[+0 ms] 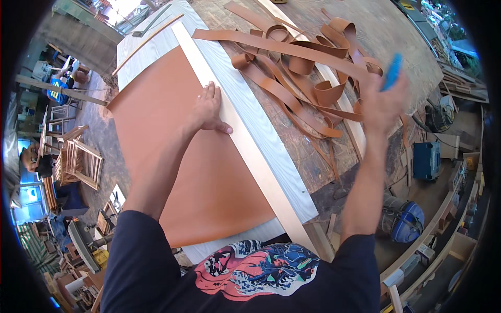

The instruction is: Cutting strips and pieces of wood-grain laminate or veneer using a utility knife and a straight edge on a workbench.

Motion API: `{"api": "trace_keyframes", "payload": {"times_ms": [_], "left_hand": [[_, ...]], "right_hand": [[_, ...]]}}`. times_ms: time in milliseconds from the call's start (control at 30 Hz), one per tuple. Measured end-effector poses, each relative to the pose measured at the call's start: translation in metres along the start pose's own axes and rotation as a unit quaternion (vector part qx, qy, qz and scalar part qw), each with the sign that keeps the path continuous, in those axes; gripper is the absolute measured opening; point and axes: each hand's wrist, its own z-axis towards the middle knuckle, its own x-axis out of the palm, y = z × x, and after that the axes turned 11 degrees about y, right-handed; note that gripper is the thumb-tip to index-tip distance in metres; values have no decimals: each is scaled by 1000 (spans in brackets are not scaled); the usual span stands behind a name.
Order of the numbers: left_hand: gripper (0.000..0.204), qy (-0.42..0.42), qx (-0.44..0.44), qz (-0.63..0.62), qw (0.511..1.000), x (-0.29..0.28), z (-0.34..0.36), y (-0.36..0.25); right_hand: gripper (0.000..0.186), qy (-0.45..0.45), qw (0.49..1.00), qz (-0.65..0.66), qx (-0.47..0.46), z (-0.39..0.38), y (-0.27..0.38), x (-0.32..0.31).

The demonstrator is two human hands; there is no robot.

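A large sheet of brown leather-like material (219, 193) lies on a pale wood-grain board (261, 125). Along its right edge runs a long, pale wooden straightedge (245, 141). My left hand (210, 110) presses on this straightedge, fingers stretched out and thumb spread, with nothing gripped. Raised over the right side of the bench, my right hand (385, 101) is smeared by motion. It is closed on a blue tool (392, 72), too blurred to tell its exact kind. One long brown strip (282, 48) stretches from the upper middle to that hand; whether the fingers pinch it I cannot tell.
Curled brown strips (308, 78) heap on the worn wooden bench (412, 68). A thin wooden stick (146, 44) lies at the board's far left. Wooden frames (81, 161) stand on the floor at left; a blue-lidded drum (407, 221) and teal case (427, 160) are at right.
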Motion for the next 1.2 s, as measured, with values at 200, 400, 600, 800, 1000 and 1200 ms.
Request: {"api": "trace_keyframes", "payload": {"times_ms": [200,400,600,800,1000,1200], "left_hand": [[158,-27,9,-39,999,6,-4,3],[155,-25,30,-91,995,1,-8,-2],[149,19,11,-68,997,-12,-17,-9],[147,36,14,-69,997,-14,-16,-7],[145,32,8,-63,997,-15,-15,-4],[143,11,22,-88,996,-11,-17,-4]], "right_hand": [[53,325,891,285,-136,-62,140,119],[46,435,856,255,-115,-39,227,291],[34,540,803,232,-99,-11,263,348],[30,549,810,187,-92,-4,280,365],[29,576,795,154,-110,4,290,365],[30,577,794,141,-125,7,293,368]]}}
